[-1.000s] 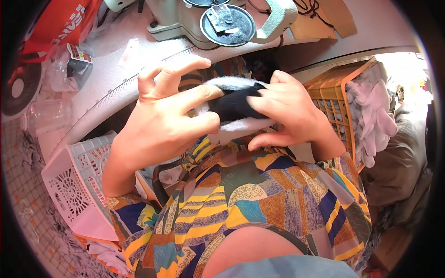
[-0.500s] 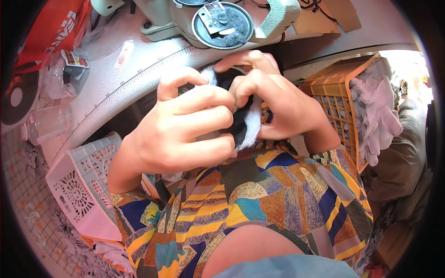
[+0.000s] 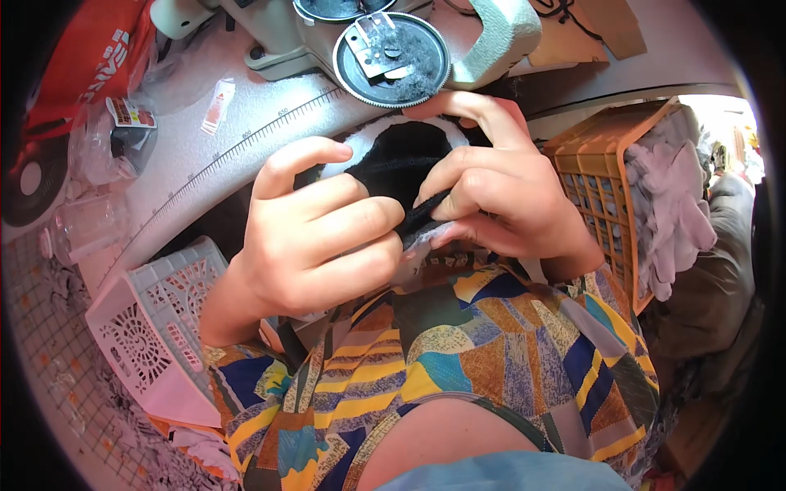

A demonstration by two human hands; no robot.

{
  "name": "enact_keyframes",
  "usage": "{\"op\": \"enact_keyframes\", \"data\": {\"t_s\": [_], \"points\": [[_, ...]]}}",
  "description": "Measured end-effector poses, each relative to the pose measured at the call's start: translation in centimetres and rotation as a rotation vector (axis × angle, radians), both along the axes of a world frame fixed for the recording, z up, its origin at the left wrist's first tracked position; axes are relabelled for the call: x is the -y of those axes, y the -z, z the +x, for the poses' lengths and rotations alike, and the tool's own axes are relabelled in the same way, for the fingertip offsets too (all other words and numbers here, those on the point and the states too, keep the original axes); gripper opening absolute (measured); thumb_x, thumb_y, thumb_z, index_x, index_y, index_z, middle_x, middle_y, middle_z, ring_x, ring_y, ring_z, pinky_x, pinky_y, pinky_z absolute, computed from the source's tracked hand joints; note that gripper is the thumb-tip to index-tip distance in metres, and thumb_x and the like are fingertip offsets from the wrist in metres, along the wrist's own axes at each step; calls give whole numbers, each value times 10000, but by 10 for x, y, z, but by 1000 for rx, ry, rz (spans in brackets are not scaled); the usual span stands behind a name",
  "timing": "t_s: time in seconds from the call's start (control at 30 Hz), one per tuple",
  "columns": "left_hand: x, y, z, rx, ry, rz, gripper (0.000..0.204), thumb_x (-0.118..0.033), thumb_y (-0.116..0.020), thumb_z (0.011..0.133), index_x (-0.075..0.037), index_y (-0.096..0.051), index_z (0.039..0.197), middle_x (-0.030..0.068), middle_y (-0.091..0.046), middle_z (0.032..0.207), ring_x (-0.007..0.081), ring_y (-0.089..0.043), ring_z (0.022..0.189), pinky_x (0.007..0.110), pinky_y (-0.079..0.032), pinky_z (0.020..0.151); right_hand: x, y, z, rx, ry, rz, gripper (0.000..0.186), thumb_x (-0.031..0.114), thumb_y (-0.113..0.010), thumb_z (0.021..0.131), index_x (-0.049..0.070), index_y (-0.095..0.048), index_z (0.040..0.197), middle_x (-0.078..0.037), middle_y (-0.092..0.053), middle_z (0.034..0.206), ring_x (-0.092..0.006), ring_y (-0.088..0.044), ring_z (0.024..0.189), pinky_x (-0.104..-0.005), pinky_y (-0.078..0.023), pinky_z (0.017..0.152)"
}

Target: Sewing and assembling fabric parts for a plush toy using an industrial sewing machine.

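A soft fabric piece (image 3: pixel 399 168), black inside with a white fuzzy rim, is spread into a round opening between my hands, just below the machine's dial. My left hand (image 3: pixel 315 233) grips its left and near edge with curled fingers; the thumb is hidden behind them. My right hand (image 3: pixel 512 184) pinches the near right edge between thumb and fingers, its index finger reaching over the far rim. A toothed round dial (image 3: pixel 430 49) with a metal plate and grey lint stands right beyond the fabric.
The pale table edge carries a ruler strip (image 3: pixel 262 123). An orange basket (image 3: pixel 610 155) full of grey-white gloves (image 3: pixel 667 204) stands right; a white plastic basket (image 3: pixel 135 327) stands lower left. A clear bottle (image 3: pixel 86 225) and a red bag (image 3: pixel 90 57) lie at left.
The fabric has opened from a bunched fold into a wide round mouth. My right hand has shifted slightly right, and my left fingers have moved slightly left.
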State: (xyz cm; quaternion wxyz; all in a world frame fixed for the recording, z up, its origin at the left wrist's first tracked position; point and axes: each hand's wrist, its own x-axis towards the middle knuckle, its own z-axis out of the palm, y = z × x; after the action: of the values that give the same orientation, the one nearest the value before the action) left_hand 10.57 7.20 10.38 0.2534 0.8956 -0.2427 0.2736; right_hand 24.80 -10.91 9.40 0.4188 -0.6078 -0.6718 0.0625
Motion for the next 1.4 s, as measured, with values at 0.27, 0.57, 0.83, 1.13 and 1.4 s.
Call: {"op": "enact_keyframes", "data": {"t_s": [0.27,0.57,0.83,1.13,1.4], "points": [[-5,13,4,1,-25,-29,226,-63,-712,601,-82,-503,685,31,-632,748,147,-526,550,405,-378,831,-2,8,3,-105,66,-40,231,146,-769,707,78,-560,777,-41,-598,827,-304,-550,1047,-406,-353,876],[-33,49,39,-6,-252,-192,178,-19,-708,605,-61,-569,709,44,-643,818,209,-573,657,377,-400,773,-31,41,37,-258,305,-143,303,74,-759,735,40,-665,1020,-130,-597,1072,-300,-598,967,-385,-462,850],[-56,19,39,286,-450,-249,231,66,-739,636,-29,-580,775,99,-664,805,241,-630,706,406,-418,772,-87,20,70,-535,42,-51,145,92,-751,745,2,-689,840,-14,-604,733,-78,-511,656,-236,-389,580],[-50,0,41,329,-435,119,115,-78,-660,633,-34,-576,698,79,-670,839,229,-656,738,394,-376,835,-71,2,62,-717,136,21,137,87,-744,809,-22,-698,879,-58,-691,784,-88,-632,720,-234,-501,631],[-53,10,47,355,-401,88,104,-20,-672,690,-25,-579,736,93,-684,890,221,-657,766,379,-400,807,-67,1,67,-639,150,80,155,104,-746,820,-16,-696,905,-59,-693,821,-95,-637,747,-244,-511,653]]}}
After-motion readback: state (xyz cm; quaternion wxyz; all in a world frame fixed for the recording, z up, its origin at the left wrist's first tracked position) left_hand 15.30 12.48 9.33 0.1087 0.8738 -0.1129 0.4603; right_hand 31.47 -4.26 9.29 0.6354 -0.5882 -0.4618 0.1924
